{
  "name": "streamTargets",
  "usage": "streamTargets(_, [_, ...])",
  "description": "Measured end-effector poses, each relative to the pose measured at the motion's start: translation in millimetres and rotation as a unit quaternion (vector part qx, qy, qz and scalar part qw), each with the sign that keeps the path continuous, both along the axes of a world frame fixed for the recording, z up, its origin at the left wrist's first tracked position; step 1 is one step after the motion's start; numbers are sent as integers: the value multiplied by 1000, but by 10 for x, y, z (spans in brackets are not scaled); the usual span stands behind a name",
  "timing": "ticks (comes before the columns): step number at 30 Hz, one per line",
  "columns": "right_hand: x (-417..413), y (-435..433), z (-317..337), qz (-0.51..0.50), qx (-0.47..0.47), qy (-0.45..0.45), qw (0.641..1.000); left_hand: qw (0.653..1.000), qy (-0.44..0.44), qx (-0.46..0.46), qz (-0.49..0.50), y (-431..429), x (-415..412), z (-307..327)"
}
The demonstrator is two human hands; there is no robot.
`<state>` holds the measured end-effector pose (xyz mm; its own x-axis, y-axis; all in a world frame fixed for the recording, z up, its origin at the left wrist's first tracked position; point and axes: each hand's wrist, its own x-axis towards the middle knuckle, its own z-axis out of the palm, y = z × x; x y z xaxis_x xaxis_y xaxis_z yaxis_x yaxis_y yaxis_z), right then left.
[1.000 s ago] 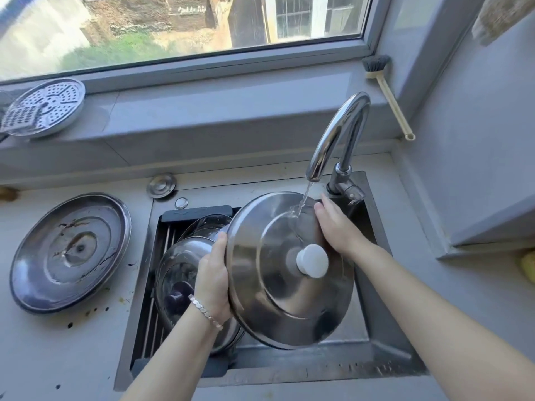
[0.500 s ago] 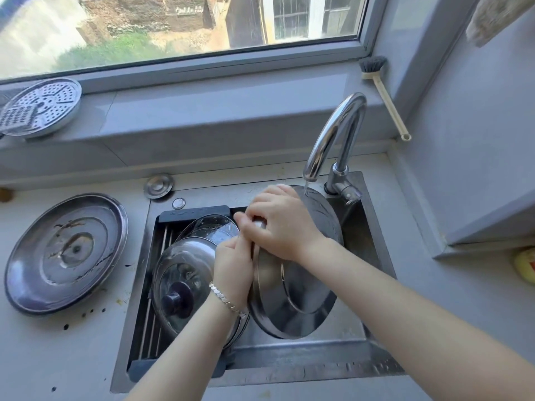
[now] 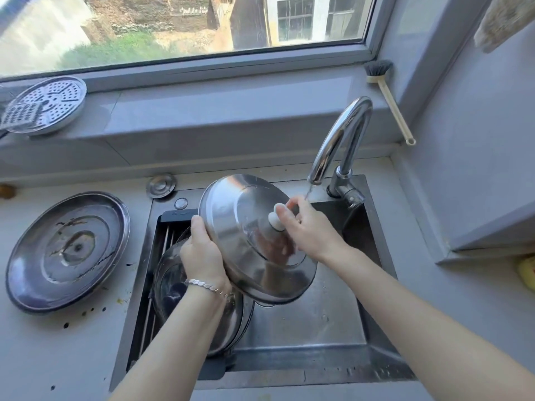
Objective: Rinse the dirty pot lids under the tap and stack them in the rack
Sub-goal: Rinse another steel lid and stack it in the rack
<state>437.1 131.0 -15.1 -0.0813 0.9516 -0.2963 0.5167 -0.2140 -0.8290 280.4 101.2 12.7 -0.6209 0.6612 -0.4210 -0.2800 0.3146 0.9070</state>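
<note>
A steel pot lid with a white knob is held tilted over the sink, its top facing me. My left hand grips its left rim. My right hand has its fingers curled around the knob, just under the tap, which runs a thin stream onto that hand. Below the left hand, glass and steel lids lean in the black rack on the sink's left side. A large dirty steel lid lies upside down on the counter at left.
The steel sink basin lies below the held lid. A perforated steamer plate and a grater rest on the windowsill at left. A dish brush leans in the sill's right corner. A small round cap sits behind the sink.
The held lid has turned from edge-on back to top side facing me and shifted left. My right hand moved from the rim to the white knob.
</note>
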Motion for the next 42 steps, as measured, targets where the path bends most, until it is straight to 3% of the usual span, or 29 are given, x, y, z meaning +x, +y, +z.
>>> streamTargets(2, [-58, -19, -11, -22, 40, -75, 996, 1000, 8, -12, -14, 12, 69, -6])
streamTargets(4, [-59, 27, 0, -85, 61, -76, 992, 1000, -4, -20, -24, 31, 122, 2])
streamTargets(11, [95, 237, 20, -124, -84, 116, 982, 998, -32, -22, -53, 53, 218, -7])
streamTargets(16, [120, 124, -72, -171, -98, 222, 955, 998, 0, -9, -69, 72, 199, -20])
streamTargets(21, [13, 101, -95, -116, -23, 56, 991, 998, 23, -23, -46, 44, 166, -62])
streamTargets(27, [6, 48, -295, -91, -146, -116, 978, 977, 150, 7, -151, -115, 430, -62])
streamTargets(31, [-14, -80, -397, -186, -114, -53, 974, 962, 212, 3, -173, -120, 658, -17])
streamTargets(34, [104, -152, -371, -160, -18, -34, 986, 981, 142, -62, -114, 68, 560, 0])
streamTargets(39, [488, -215, -380, 88, 98, -42, 990, 988, 7, -125, -88, 222, 167, -190])
streamTargets(42, [642, -247, -447, -13, 60, -10, 998, 986, -109, -100, -75, 186, -52, -338])
